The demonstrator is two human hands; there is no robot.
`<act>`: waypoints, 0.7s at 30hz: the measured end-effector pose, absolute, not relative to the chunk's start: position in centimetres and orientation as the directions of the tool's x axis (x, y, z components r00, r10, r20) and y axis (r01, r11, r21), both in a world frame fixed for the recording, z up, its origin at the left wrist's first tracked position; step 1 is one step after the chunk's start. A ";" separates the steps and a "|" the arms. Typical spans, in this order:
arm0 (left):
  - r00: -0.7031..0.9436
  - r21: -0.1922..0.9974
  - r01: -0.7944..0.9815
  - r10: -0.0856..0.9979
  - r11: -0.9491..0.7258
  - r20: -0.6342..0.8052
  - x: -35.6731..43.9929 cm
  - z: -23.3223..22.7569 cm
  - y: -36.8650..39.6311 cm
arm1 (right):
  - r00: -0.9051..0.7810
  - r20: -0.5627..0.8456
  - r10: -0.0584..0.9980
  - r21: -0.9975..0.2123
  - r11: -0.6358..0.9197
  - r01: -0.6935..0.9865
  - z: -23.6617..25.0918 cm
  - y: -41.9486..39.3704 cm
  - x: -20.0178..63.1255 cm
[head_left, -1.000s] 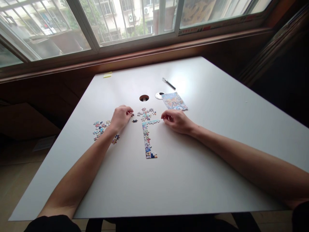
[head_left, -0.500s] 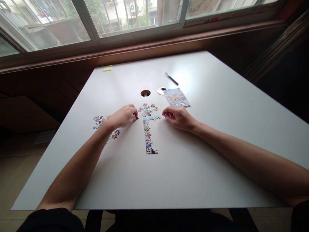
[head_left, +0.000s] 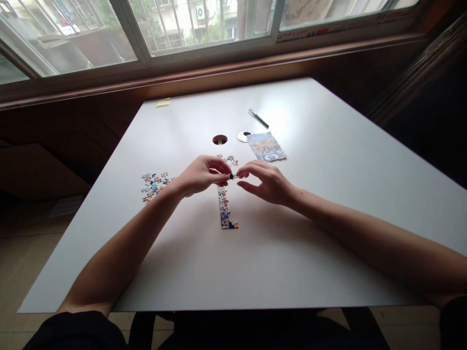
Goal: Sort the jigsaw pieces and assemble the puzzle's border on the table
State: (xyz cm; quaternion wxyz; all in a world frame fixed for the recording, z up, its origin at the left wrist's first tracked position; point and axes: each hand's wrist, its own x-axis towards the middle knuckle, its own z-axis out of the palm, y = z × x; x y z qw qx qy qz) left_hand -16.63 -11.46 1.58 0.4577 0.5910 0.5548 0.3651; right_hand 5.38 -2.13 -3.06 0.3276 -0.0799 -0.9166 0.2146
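My left hand (head_left: 202, 175) and my right hand (head_left: 263, 183) meet above the white table (head_left: 299, 233), fingertips pinching one small dark puzzle piece (head_left: 231, 176) between them. Just below them lies a joined strip of puzzle pieces (head_left: 224, 209), running toward me. Its far end is hidden by my fingers. A heap of loose puzzle pieces (head_left: 153, 184) lies left of my left wrist. A few more loose pieces (head_left: 229, 159) show just beyond my hands.
A colourful picture card (head_left: 265, 146) lies beyond my right hand, with a round cap (head_left: 243, 136) and a cable hole (head_left: 219, 140) beside it. A pen (head_left: 259, 118) lies farther back. A yellow note (head_left: 163, 102) sits at the table's far-left edge, below the window.
My left hand picked a dark piece off the table and moved right. My right hand lifted and came left, so both hands now pinch the piece over the strip.
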 end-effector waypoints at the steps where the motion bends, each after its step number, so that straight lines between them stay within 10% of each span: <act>1: 0.119 0.960 0.272 0.988 0.060 -0.096 -16.2 1.6 -11.5 | -0.759 0.579 0.298 -0.461 0.888 -0.003 -3.0 -2.4 5.4; 12: 0.103 0.923 0.384 0.994 -0.013 -0.029 -15.7 2.0 -11.9 | -0.773 0.528 0.351 -0.527 0.849 0.026 -1.7 -2.0 5.3; 21: 0.233 0.419 0.827 0.907 -0.375 0.351 -15.5 -2.2 -18.4 | -0.891 0.290 0.349 -0.674 0.736 0.069 -2.8 -5.3 8.9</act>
